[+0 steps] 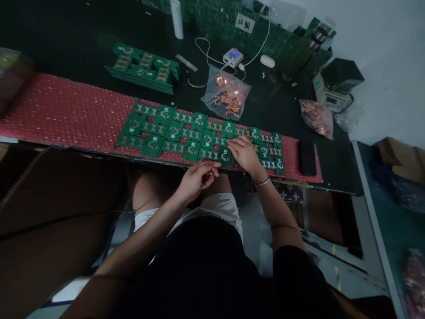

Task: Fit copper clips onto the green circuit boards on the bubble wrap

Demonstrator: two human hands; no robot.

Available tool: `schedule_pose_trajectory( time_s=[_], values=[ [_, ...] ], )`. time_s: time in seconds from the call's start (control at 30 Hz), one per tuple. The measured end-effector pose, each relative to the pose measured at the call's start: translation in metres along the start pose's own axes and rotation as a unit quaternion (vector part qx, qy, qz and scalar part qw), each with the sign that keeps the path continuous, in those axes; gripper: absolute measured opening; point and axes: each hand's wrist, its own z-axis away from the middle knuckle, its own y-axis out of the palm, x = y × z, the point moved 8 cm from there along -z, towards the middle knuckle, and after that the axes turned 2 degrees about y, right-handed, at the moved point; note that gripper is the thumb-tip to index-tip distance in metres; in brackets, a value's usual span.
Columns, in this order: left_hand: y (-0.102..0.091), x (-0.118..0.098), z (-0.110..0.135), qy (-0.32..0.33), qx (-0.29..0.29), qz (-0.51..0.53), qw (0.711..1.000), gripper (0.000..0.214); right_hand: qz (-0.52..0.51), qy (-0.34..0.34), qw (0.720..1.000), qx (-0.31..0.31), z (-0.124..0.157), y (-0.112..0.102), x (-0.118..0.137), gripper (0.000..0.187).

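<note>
Left hand is curled around copper pieces, which may be spilled by loosened grip; closure of right hand, over boards, cannot be judged.

Green circuit boards lie flat in a row, some bearing copper pieces.

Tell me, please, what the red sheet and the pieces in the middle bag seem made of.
Red sheet: probably plastic bubble wrap, glossy; its raised dots catch light. Pieces in the middle bag: likely copper or copper-coated metal, shiny, by their orange-brown glints.
</note>
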Motion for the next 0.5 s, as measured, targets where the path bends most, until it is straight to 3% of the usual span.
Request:
schedule_pose_trajectory(
  time_s=[0.33,0.5],
  values=[
    [-0.001,-0.004,0.001,0.016,0.003,-0.003,1.0,0.03,0.072,-0.001,0.997,0.041,-0.003,0.007,0.003,0.029],
    [-0.004,-0.013,0.002,0.05,-0.01,-0.012,0.999,0.037,0.056,0.02,0.998,0.013,0.004,-0.011,0.019,0.024]
  ],
)
